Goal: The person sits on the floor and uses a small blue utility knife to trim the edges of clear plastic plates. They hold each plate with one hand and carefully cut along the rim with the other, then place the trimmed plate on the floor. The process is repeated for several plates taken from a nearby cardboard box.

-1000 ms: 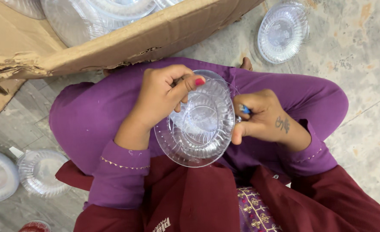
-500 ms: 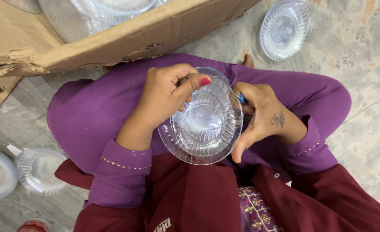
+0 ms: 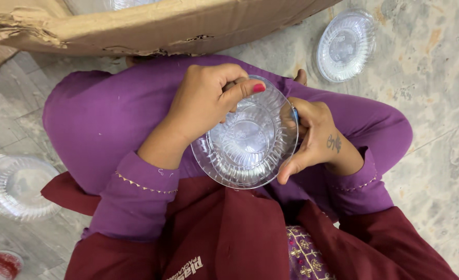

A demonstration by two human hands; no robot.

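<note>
Dead centre of the frame, the left hand [image 3: 208, 106] is curled over the top edge of a clear ribbed plastic bowl [image 3: 245, 137], thumb with a red-painted nail pressing on the rim, fingers tucked behind it. Just to the right, the right hand [image 3: 312, 140] clamps the bowl's right edge, fingers wrapped along its side and underneath; something small and blue peeks out between hand and rim, too hidden to make out. Both hands are closed on the bowl, which sits tilted towards the camera above the lap, over the purple trousers [image 3: 100, 124] of crossed legs. Whether it is one bowl or a nested pair is hard to say from the overlapping ridges. Below the hands hangs a maroon garment [image 3: 224, 233] with purple sleeves. Along the top edge runs a torn cardboard box [image 3: 151, 26]. Upper right, another clear plastic dish [image 3: 346, 46] lies on the stone floor [image 3: 436, 103]. At the left edge, a further clear dish [image 3: 17, 186] rests on the floor.
</note>
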